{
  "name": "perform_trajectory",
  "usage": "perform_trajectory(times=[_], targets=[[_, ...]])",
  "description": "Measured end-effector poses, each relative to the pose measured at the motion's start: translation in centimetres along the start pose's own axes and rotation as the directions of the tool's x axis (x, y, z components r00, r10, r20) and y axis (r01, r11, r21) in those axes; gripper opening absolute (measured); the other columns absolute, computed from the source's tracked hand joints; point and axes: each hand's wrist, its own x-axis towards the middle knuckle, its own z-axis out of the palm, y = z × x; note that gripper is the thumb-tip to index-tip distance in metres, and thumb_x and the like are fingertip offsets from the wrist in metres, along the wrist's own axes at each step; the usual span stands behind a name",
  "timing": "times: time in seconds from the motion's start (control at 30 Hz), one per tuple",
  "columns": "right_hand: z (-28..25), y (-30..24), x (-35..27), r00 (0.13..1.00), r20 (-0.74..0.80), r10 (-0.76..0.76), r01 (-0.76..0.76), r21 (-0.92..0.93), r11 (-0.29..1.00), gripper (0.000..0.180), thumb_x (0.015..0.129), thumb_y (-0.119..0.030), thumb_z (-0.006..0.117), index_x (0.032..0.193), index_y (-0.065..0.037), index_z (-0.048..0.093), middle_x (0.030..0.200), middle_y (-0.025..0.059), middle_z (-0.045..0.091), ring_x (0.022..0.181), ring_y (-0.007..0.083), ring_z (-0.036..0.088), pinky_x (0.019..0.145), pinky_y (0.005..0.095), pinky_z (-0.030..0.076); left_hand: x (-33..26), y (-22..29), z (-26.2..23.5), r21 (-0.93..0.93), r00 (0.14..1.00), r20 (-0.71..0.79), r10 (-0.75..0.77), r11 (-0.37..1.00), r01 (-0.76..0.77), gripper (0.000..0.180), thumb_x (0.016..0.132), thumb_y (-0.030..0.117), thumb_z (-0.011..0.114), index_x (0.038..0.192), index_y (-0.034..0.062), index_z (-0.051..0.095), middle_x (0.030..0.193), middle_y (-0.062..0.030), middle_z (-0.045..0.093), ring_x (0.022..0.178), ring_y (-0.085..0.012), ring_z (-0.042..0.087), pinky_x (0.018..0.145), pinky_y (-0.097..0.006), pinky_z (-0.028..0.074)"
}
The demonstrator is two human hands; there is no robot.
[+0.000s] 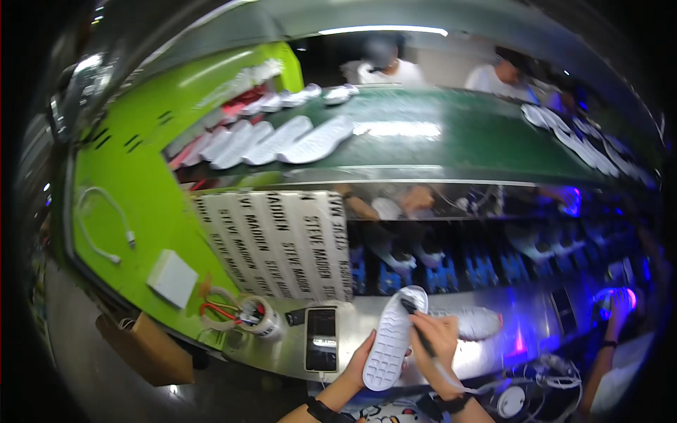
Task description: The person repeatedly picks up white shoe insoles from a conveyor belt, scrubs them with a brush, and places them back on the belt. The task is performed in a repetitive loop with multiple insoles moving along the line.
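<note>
In my left hand (pixel 360 361) is a white shoe sole (pixel 386 356), gripped by its edge and tilted upright with its grooved face showing. My right hand (pixel 438 345) closes round a black pen-shaped brush (pixel 423 340); its dark tip touches the upper part of that face. A thin pale tube runs back from the brush past my right wrist. Just beyond my right hand, another white sole (pixel 481 324) lies on the metal bench (pixel 282 356). The fingertips behind the held sole are mostly hidden.
Left of my hands are a phone (pixel 321 338) and a white cup (pixel 259 319) of tools. Behind them stands a printed white box (pixel 282 243). Several soles (pixel 317 141) lie on the green conveyor belt (pixel 451 151). At right, a co-worker's hand (pixel 618 307) is near tangled cables (pixel 560 371).
</note>
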Motion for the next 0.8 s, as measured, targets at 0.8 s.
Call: perform_trajectory(times=[0.8], targets=[[-5.3, -1.8, 2.0, 0.511, 0.859, 0.025, -0.61, 0.341, 0.715, 0.028, 0.082, -0.009, 0.07, 0.11, -0.007, 0.071, 0.108, 0.0115, 0.07, 0.095, 0.0251, 0.068, 0.087, 0.0318, 0.052, 5.1, 7.9, 4.9, 0.458, 0.884, -0.394, -0.253, 0.779, 0.427, 0.042, 0.1, 0.027, 0.051, 0.124, -0.0073, 0.056, 0.112, -0.0159, 0.067, 0.095, -0.0203, 0.069, 0.083, -0.031, 0.057]])
